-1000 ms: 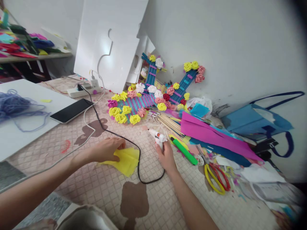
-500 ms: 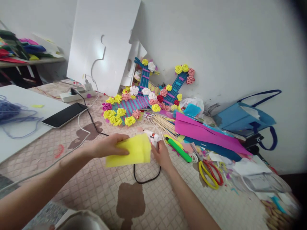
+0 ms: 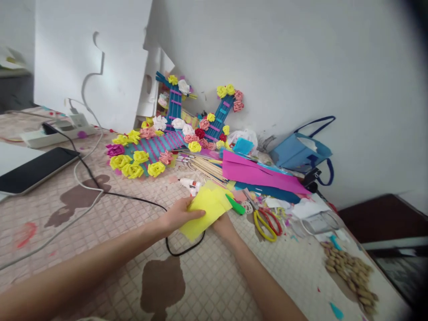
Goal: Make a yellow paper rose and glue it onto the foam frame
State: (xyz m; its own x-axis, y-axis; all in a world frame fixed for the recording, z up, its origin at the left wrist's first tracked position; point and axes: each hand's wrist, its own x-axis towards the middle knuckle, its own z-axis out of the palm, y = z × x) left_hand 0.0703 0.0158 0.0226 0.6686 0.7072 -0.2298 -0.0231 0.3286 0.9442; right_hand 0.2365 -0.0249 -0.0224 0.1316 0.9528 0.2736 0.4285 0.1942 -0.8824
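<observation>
My left hand (image 3: 179, 216) pinches a folded sheet of yellow crepe paper (image 3: 207, 207) and holds it just above the table. My right hand (image 3: 223, 224) is against the paper's lower right edge, with its fingers hidden behind the sheet. A white glue gun (image 3: 189, 183) shows just past the paper's top left edge. Its black cable (image 3: 174, 252) loops on the table below my hands.
Behind the hands lie wooden sticks (image 3: 203, 167), a green marker (image 3: 236, 207), yellow-and-red scissors (image 3: 265, 223), magenta paper (image 3: 257, 171) and a blue bag (image 3: 297, 154). A flower-covered craft (image 3: 150, 149) leans toward the wall. A phone (image 3: 33, 169) and power strip (image 3: 56, 133) lie left, peanuts (image 3: 351, 272) right.
My left hand lifted the yellow paper off the table and carried it right, in front of my right hand. The view has swung to the right.
</observation>
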